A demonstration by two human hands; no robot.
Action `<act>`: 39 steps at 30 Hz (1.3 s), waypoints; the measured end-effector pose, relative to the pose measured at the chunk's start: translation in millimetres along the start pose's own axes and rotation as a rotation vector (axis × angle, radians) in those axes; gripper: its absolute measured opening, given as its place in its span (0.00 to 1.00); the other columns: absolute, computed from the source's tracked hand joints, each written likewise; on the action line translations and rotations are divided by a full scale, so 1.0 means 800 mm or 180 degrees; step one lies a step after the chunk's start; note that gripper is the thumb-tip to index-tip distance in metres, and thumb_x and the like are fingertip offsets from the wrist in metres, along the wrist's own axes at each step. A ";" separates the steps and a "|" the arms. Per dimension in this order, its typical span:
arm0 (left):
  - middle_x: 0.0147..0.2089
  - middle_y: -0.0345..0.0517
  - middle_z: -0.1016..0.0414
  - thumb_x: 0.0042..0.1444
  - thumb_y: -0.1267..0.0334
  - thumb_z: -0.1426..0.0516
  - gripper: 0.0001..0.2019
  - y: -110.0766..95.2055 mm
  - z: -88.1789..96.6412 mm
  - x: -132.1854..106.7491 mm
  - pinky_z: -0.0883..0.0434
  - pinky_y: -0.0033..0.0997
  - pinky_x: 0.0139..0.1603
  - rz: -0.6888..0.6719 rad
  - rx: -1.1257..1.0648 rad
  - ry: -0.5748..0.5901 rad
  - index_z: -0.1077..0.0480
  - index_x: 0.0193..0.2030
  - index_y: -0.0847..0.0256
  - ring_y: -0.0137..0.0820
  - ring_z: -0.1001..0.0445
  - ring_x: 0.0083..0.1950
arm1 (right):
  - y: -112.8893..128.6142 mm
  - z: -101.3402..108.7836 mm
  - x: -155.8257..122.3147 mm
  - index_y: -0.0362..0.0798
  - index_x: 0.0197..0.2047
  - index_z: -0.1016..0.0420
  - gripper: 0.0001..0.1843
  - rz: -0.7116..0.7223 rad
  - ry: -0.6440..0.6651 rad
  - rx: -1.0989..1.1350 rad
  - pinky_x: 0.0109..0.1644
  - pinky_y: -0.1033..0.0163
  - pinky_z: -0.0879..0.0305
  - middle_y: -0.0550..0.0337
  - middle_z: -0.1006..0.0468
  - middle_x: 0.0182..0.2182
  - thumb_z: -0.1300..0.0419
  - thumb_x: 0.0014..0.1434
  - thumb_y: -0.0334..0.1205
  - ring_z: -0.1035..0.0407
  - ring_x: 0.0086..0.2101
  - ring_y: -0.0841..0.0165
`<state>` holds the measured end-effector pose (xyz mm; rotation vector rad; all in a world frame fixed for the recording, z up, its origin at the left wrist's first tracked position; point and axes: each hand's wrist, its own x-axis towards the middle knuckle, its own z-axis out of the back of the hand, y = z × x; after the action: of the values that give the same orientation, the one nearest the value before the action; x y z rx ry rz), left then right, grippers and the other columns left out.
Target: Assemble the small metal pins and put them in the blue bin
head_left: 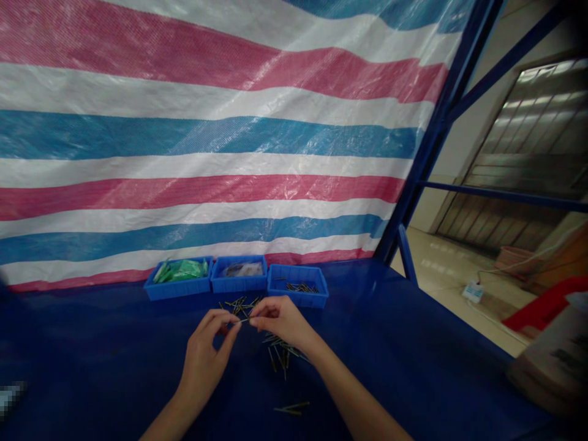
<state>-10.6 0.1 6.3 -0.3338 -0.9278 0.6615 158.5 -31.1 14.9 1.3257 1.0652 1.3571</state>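
Note:
Between my two hands runs a thin metal rod (pixel 244 320), pinched at both ends. My left hand (pixel 212 335) grips its left end between thumb and fingertips. At the other end, my right hand (pixel 275 315) pinches it with thumb and index finger. Just behind the fingers lies a loose pile of similar thin rods (pixel 239 304), some with darker, brassy ends. A second pile of rods (pixel 283 356) spreads below my right hand, partly covered by it. Nearer the front edge, a few more rods (pixel 292 408) lie apart. The exact kind of these small pieces is too fine to tell.
Three blue bins line the back of the blue table (pixel 114 355): one with green plastic packets (pixel 181 271), one with clear bags (pixel 244 269), and a right bin (pixel 298 300) with thin rods. A striped sheet (pixel 206 135) hangs behind. A blue frame post (pixel 413 177) stands right.

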 end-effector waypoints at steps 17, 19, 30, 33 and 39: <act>0.40 0.45 0.39 0.53 0.57 0.48 0.10 0.005 -0.007 -0.002 0.33 0.31 0.37 0.0142 0.0139 0.0390 0.34 0.38 0.60 0.26 0.34 0.31 | 0.000 0.042 0.009 0.45 0.28 0.27 0.07 0.0652 -0.1368 -0.1079 0.24 0.69 0.43 0.64 0.31 0.18 0.41 0.48 0.40 0.37 0.20 0.73; 0.41 0.45 0.39 0.53 0.59 0.47 0.08 -0.002 -0.006 -0.005 0.34 0.33 0.40 0.0126 0.0094 0.0781 0.34 0.37 0.59 0.29 0.34 0.36 | -0.001 0.058 0.007 0.46 0.30 0.26 0.07 0.0629 -0.1771 -0.1735 0.24 0.69 0.44 0.64 0.31 0.17 0.43 0.49 0.39 0.38 0.19 0.73; 0.45 0.43 0.41 0.54 0.67 0.50 0.11 -0.046 -0.022 -0.028 0.44 0.45 0.50 0.0186 0.0157 0.2188 0.36 0.43 0.52 0.35 0.41 0.47 | 0.001 0.079 -0.002 0.52 0.36 0.26 0.10 -0.0522 -0.2277 -0.2900 0.27 0.67 0.43 0.60 0.25 0.22 0.47 0.54 0.38 0.30 0.25 0.67; 0.45 0.45 0.41 0.54 0.70 0.53 0.13 -0.040 -0.028 -0.028 0.43 0.45 0.48 0.0142 0.0386 0.2035 0.36 0.44 0.52 0.36 0.40 0.47 | -0.001 0.081 -0.001 0.51 0.34 0.26 0.09 -0.0620 -0.2237 -0.2846 0.27 0.67 0.42 0.59 0.24 0.23 0.47 0.54 0.39 0.30 0.25 0.67; 0.42 0.43 0.40 0.52 0.72 0.51 0.09 -0.033 -0.035 -0.025 0.43 0.42 0.46 0.0154 0.0570 0.1959 0.34 0.37 0.56 0.36 0.40 0.45 | -0.004 0.083 -0.002 0.51 0.33 0.25 0.11 -0.0694 -0.2171 -0.2821 0.28 0.67 0.41 0.58 0.25 0.22 0.48 0.54 0.41 0.30 0.25 0.66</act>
<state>13.7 -32.8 -8.2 -0.3711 -0.2727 0.6284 225.3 -33.5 14.4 0.8390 0.0835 0.9064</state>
